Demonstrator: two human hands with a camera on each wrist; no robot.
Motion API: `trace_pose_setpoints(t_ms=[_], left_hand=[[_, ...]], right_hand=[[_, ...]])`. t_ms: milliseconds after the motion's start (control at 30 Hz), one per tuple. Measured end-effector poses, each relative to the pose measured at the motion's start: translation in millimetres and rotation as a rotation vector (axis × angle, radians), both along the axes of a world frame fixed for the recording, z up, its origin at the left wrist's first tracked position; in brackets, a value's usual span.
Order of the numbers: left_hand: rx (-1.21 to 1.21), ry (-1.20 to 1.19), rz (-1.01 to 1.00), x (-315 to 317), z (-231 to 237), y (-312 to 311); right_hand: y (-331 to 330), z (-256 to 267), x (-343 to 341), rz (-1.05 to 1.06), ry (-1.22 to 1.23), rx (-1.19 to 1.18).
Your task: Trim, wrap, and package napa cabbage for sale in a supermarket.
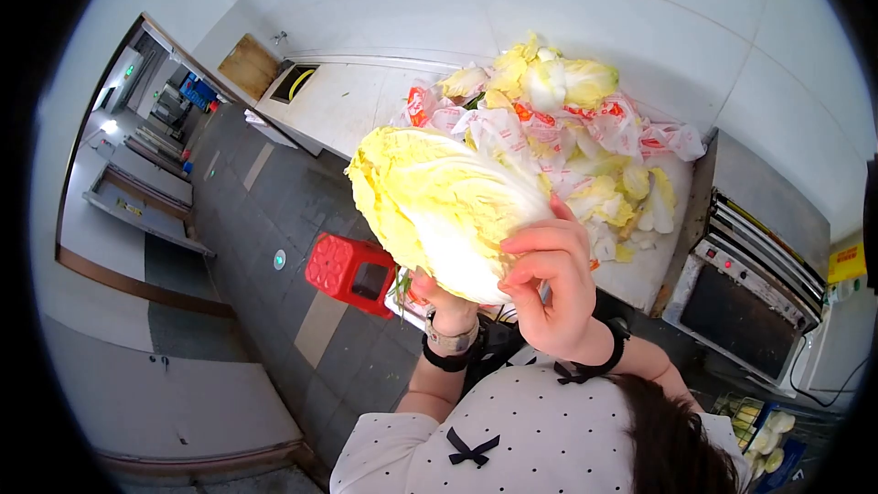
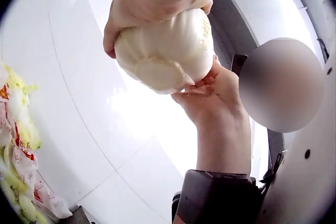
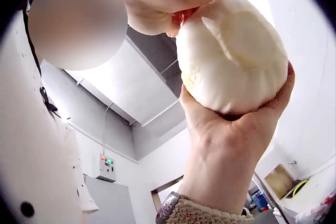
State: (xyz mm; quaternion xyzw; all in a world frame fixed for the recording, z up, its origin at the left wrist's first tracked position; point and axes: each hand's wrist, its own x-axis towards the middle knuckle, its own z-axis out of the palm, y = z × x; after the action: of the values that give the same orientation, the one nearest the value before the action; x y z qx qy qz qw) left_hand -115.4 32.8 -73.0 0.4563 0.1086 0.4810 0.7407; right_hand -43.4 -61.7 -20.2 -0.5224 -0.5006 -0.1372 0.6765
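Note:
A large napa cabbage [image 1: 448, 210], yellow-leaved at the top and white at the base, is held up in front of the chest. My left hand [image 1: 446, 309] grips it from below, mostly hidden behind it in the head view. Fingers and thumb of that hand wrap its sides in the right wrist view. My right hand [image 1: 558, 288] is at the white base end, fingertips and thumb pinching at the edge of an outer leaf [image 3: 197, 40]. The cut stem end [image 2: 157, 71] faces the wrist cameras.
Behind the cabbage, a counter [image 1: 366, 96] bears red-printed plastic bags [image 1: 503, 133], another napa cabbage [image 1: 572, 82] and loose leaves [image 1: 599, 201]. A metal appliance [image 1: 750, 256] stands at the right. A red stool [image 1: 352, 270] is on the floor to the left.

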Motion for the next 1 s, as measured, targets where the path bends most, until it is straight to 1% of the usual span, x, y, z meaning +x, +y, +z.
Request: trace_pose_setpoints(t_ms=[67,167,267,367,467,500,600,633,700,767,833,867,933,1000], left_hand=[[-0.004,-0.019,0.007,1.4,-1.6,-0.1],[0.009,-0.008,-0.081,1.6,-8.0,7.7],[0.033,0.015,-0.056,4.3,-12.3,16.1],[-0.027,-0.061,-0.088,8.0,-11.4,24.0],[-0.016,-0.075,-0.087,8.9,-12.8,29.4],[-0.012,-0.071,-0.099,7.8,-13.6,31.7],[-0.005,-0.061,-0.132,3.3,-13.9,35.4],[-0.005,-0.061,-0.147,2.5,-12.4,34.3],[-0.006,-0.063,-0.169,1.7,-9.7,32.9],[-0.003,-0.064,-0.183,0.5,-5.8,33.0],[-0.083,-0.09,-0.124,3.0,1.8,30.3],[-0.128,-0.1,-0.094,2.8,3.5,27.6],[-0.169,-0.097,-0.164,1.6,4.7,27.9],[-0.193,-0.079,-0.21,-0.2,4.6,30.2]], right_hand=[[0.5,-1.0,0.1,0.033,0.041,0.024],[3.3,-5.6,2.3,0.134,0.121,0.11],[-3.3,-14.2,10.4,0.332,0.197,0.181],[-2.8,-14.9,13.2,0.276,0.259,0.309],[-3.9,-13.8,22.5,0.183,0.289,0.297],[-6.5,-15.6,31.7,0.151,0.213,0.265],[4.9,-22.6,51.6,0.051,0.227,0.325],[8.4,-25.1,54.3,-0.01,0.354,0.226],[21.6,-8.5,72.8,-0.299,0.001,-0.114],[23.7,7.2,75.3,-0.376,-0.164,-0.257],[17.7,17.2,67.7,-0.247,-0.14,-0.21],[13.0,21.9,61.2,-0.193,-0.181,-0.206],[7.9,28.7,48.0,-0.086,-0.258,-0.199],[11.3,26.9,44.0,-0.119,-0.277,-0.201]])
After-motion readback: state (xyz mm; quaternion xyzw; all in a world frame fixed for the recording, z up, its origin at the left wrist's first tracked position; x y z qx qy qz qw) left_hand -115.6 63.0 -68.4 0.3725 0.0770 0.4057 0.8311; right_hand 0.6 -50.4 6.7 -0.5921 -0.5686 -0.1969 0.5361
